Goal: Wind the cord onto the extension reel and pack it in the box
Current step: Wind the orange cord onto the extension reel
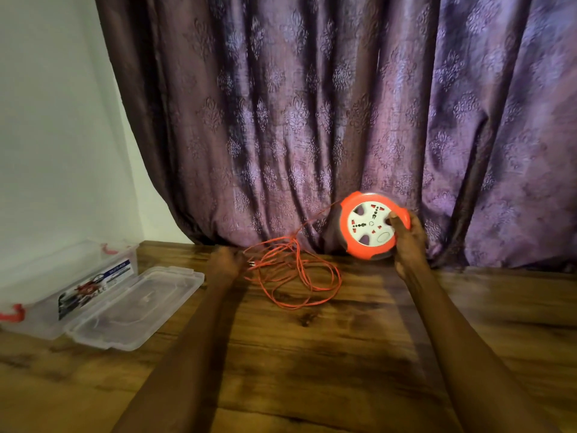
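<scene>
Against the purple curtain, the extension reel is held upright off the wooden floor by the right hand, thumb pressed on its white socket face and fingers wrapped around its orange rim. The orange cord runs from the reel's left side down into a loose tangle on the floor left of the reel. The left hand sits at the tangle's left edge; its grip is too blurred to tell. Far left of the reel, the clear box lies open, its lid beside it.
</scene>
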Available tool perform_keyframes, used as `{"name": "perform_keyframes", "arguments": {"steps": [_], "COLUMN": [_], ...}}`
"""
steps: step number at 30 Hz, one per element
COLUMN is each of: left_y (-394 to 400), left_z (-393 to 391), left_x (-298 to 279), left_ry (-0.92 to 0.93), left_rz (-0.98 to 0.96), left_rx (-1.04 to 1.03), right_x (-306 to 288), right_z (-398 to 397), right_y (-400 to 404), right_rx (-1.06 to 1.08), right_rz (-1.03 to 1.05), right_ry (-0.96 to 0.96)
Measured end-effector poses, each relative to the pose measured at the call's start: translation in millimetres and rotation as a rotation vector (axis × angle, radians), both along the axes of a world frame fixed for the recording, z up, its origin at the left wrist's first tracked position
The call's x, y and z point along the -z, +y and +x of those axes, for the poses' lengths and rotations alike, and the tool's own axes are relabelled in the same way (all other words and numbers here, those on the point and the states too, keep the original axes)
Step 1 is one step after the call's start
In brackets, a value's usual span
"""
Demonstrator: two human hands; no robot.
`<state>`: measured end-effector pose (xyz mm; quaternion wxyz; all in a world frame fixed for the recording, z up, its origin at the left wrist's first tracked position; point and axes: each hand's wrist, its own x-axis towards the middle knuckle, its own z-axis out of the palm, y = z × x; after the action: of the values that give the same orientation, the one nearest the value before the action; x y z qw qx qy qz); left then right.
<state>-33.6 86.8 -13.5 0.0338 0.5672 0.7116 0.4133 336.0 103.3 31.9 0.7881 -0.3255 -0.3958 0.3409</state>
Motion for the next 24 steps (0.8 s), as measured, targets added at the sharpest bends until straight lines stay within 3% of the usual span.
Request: {"name": "perform_keyframes", "arguments": {"steps": [5,13,19,24], "left_y": [5.3,14.0,15.0,8.0], "left_z": [4.1,26.1,32.7,48.9], "left_x": [-20.4,-66.3,-80.4,-88.0], "left_ry": [-0.322,-0.460,-0.397,-0.359], "left_rz": [0.129,0.232,0.281,0.304], "left_rx": [0.180,0.409,0.508,0.590], "right_x": [-12.4,-27.1,-34.8,-38.9], "right_z": [-10.2,-32.7,-43.7,-58.0], "right_y": [-6.6,-20.1,-25.7,-23.6], "right_rx": [-0.131,-0.261,-0.239,-0.247], "right_rz": [0.015,-0.001,-0.005,0.127], "right_ry": [-0.088,-0.276,-0.513,-0.725]}}
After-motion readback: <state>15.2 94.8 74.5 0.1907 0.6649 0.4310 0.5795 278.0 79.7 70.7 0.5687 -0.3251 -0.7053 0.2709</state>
